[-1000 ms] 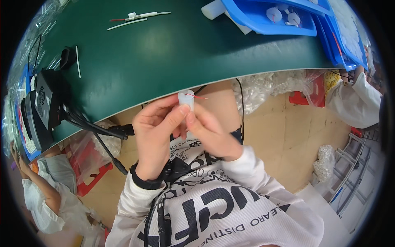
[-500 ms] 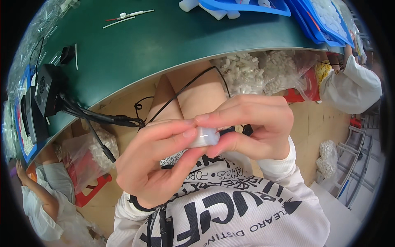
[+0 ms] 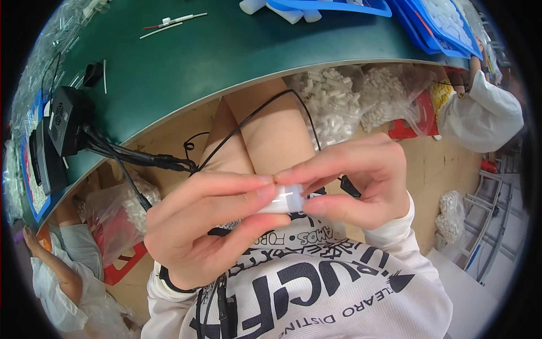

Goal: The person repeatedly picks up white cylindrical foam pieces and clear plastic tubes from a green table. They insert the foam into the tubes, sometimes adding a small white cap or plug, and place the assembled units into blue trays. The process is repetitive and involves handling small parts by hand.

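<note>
A short white plastic cylinder [image 3: 279,202] with a translucent, pale bluish end is held between my two hands above my lap. My left hand [image 3: 206,217] pinches its white body between thumb and fingers. At the translucent end, my right hand [image 3: 355,183] has its thumb and forefinger closed on the tip. Fingers cover part of the cylinder, so its left end is hidden.
The green table [image 3: 197,68] curves ahead, with thin white and red sticks [image 3: 172,22] on it. Blue trays [image 3: 435,34] stand far right. A black box with cables [image 3: 70,121] sits left. Bags of white parts [image 3: 333,104] lie below the edge. Co-workers [image 3: 480,113] are on both sides.
Both hands have moved slightly lower with the cylinder. My right thumb and forefinger have drawn a little to the right, and more of the translucent end shows.
</note>
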The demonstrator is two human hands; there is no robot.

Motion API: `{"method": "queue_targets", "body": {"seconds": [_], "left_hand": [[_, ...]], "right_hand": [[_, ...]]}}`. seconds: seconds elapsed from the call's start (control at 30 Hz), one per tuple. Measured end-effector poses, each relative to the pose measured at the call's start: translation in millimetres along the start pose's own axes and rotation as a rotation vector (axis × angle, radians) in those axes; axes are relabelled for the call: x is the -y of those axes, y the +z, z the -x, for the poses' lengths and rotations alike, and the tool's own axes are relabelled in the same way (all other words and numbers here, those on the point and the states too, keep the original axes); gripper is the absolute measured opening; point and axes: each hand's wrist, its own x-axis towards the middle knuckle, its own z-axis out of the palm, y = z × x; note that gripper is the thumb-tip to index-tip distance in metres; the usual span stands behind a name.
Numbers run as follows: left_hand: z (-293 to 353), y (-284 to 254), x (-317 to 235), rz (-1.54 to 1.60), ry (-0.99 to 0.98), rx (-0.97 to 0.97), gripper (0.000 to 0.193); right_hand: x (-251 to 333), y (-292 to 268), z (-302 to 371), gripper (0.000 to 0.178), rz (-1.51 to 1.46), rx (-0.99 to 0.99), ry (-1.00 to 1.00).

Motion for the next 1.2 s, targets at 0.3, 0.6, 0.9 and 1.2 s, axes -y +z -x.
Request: {"method": "queue_targets", "body": {"seconds": [0.3, 0.6, 0.9, 1.2], "left_hand": [[-0.5, 8.7, 6.9, -0.179, 0.120, -0.056, 0.030], [-0.8, 2.0, 1.7, -0.188, 0.021, 0.002, 0.030], [-3.9, -4.2, 3.1, 0.238, -0.410, -0.024, 0.030], [-8.7, 0.1, 5.4, 0.401, -0.520, -0.011, 0.027]], "right_hand": [[-3.3, 7.6, -5.6, 0.019, 0.262, -0.003, -0.076], [-10.2, 8.0, -4.1, 0.020, 0.433, -0.041, -0.173], [-3.6, -2.0, -15.2, 0.034, 0.193, 0.091, -0.022], [-6.4, -5.8, -17.6, 0.032, 0.196, 0.115, -0.034]]}}
